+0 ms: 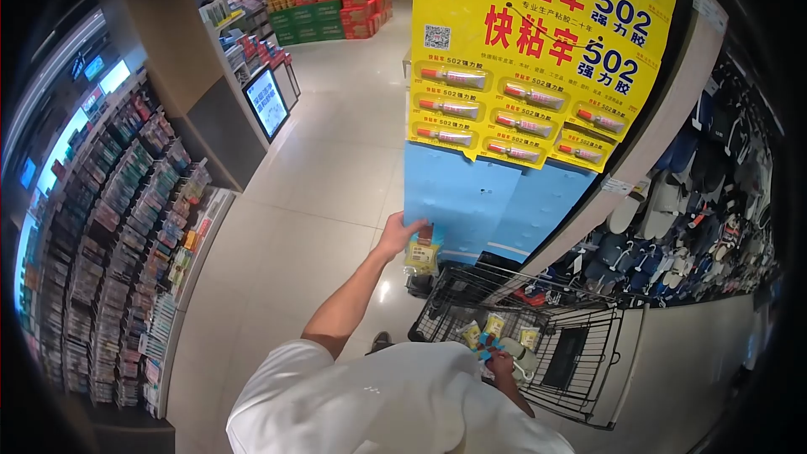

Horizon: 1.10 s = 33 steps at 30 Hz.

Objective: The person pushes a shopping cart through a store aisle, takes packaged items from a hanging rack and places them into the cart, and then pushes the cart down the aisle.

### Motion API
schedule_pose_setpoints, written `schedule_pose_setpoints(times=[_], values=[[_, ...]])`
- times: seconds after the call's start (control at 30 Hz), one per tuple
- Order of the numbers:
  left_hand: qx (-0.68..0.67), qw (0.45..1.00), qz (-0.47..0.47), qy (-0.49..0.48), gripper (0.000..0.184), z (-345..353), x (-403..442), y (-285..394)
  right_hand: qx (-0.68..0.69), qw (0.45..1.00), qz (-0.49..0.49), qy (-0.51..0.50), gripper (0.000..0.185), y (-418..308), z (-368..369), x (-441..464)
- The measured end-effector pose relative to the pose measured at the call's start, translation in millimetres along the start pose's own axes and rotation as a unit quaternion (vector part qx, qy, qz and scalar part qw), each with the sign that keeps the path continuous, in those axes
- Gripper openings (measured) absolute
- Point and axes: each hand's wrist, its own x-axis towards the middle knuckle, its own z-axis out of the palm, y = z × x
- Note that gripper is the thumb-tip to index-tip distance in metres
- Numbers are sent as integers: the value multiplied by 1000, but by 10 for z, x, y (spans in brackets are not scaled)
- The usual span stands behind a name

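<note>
My left hand (397, 234) is closed on the top of a small yellow-labelled packet (422, 254), at the lower left edge of a blue display board (471, 202). Above it, yellow glue cards (525, 76) with small tubes hang on the same board. Down inside a black wire shopping cart (588, 353), my right hand (500, 361) is closed around something blue and brown that I cannot make out clearly. Beside that hand lie several yellow packets (528, 337) and a pale item.
Shelves of small packaged goods (109, 244) curve along the left. A lit screen (266, 102) stands by a pillar. Red and green boxes (328, 13) are stacked at the far end of the aisle. Slippers (664, 219) hang on the right, beyond the cart.
</note>
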Motion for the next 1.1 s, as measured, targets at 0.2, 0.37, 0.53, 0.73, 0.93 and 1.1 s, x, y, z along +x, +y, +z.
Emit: schedule_pose_setpoints(times=[0.2,0.37,0.53,0.73,0.93,1.1], values=[[0,1000,16,-15,23,-4,-46,20,132,990,-37,-12,16,3,19,168],[17,1000,6,-16,24,-19,-75,52,-60,987,33,148,19,-291,35,-150],[2,1000,6,-14,24,0,-111,91,-53,988,-53,136,15,-329,95,-157],[3,999,-18,-39,21,6,-188,133,-63,969,-238,5,17,-822,672,47],[9,1000,-6,-25,21,8,-148,30,-57,934,-333,-119,4,-2067,1781,-553],[15,1000,-25,-10,26,27,-184,88,-147,906,-376,-131,25,-2788,2468,-1070]])
